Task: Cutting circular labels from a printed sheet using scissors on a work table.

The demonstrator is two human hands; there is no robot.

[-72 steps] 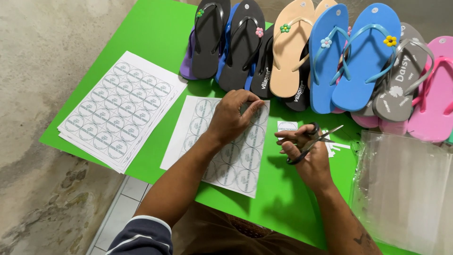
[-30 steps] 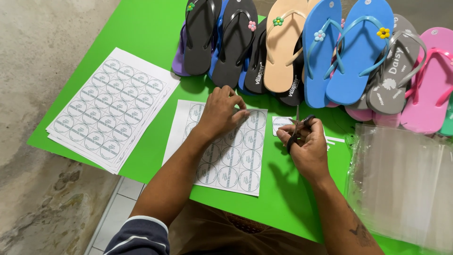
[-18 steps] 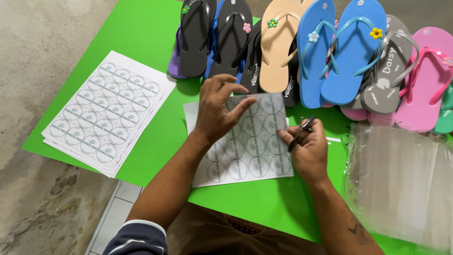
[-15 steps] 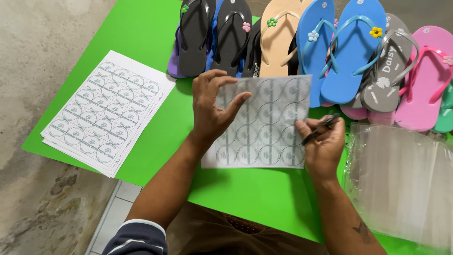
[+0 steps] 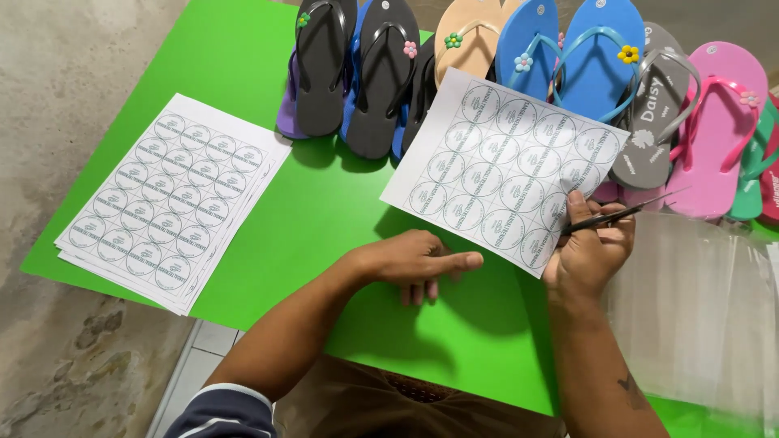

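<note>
A green table (image 5: 268,235) filled the view above a concrete floor. Nearest, the left hand (image 5: 414,264) lay on the table, forefinger extended, holding nothing. Just beyond, the right hand (image 5: 591,251) gripped small scissors (image 5: 621,215) and pinched a corner of a sticker sheet (image 5: 505,166). A stack of sheets (image 5: 174,199) lay left; flip-flops (image 5: 519,65) lined the far edge.
</note>
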